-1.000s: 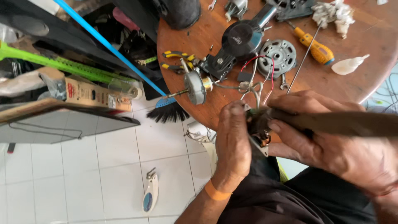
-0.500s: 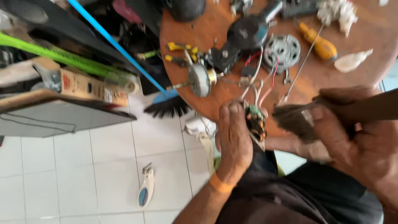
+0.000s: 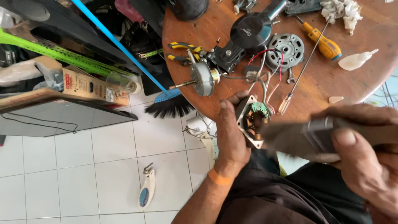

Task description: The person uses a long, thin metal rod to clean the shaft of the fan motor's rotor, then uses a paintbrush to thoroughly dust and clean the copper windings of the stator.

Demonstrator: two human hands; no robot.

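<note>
- A cardboard box (image 3: 85,86) with a red-and-white label lies at the left on a dark slanted board, a roll of clear tape (image 3: 124,84) just beside it.
- A white handheld tool (image 3: 146,191) with a blue oval label lies on the floor tiles.
- The left hand (image 3: 230,135) has its fingers curled tight around a small motor housing (image 3: 252,120), held at the edge of the round wooden table (image 3: 323,83).
- Wires run from the housing up to a metal rotor (image 3: 204,79) on the table.
- The right hand (image 3: 365,161) has its fingers closed around a paintbrush (image 3: 298,139), whose blurred bristles are at the housing.
- An orange-handled screwdriver (image 3: 325,43) lies farther right on the table.
</note>
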